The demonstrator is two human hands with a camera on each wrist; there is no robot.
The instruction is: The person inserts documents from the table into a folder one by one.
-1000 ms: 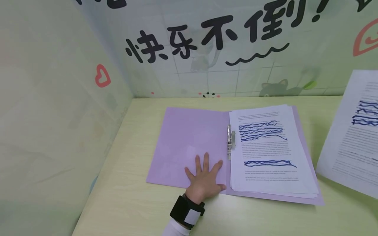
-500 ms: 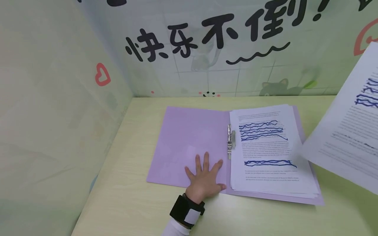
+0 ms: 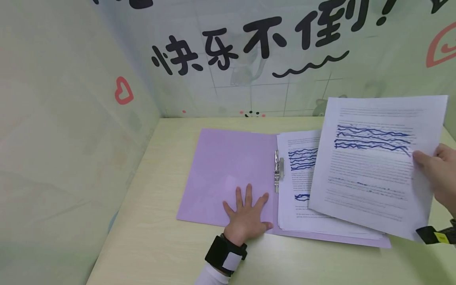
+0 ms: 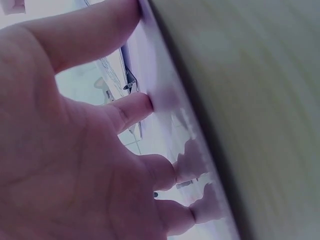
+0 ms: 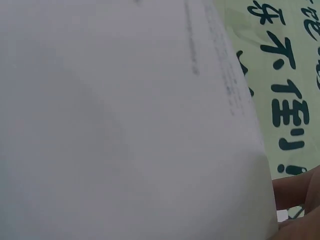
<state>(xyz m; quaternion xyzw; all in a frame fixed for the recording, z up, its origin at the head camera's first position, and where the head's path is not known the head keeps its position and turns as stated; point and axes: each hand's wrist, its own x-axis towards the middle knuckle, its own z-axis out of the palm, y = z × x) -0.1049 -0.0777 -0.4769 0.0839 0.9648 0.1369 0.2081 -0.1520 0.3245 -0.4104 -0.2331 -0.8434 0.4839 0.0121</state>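
Observation:
A purple folder [image 3: 228, 166] lies spread on the table, with a metal clip [image 3: 276, 172] along its spine and a stack of printed papers [image 3: 297, 186] on its right half. My left hand [image 3: 246, 221] rests on the lower part of the left cover, fingers spread; in the left wrist view its fingertips touch the glossy purple surface. My right hand [image 3: 439, 170] pinches the right edge of a printed sheet [image 3: 370, 170] marked with blue wavy lines. This sheet is raised and overlaps the right part of the stack. The right wrist view shows its pale back [image 5: 125, 125] up close.
The light wood table [image 3: 149, 237] runs back to a printed wall covering [image 3: 249, 95] with large black characters. Another covered wall [image 3: 71, 158] borders the table on the left. Black straps [image 3: 226, 253] circle both wrists.
My right hand has come into view from the right, bringing the held sheet leftward over the stack and turning it more upright. The left hand and folder have stayed still.

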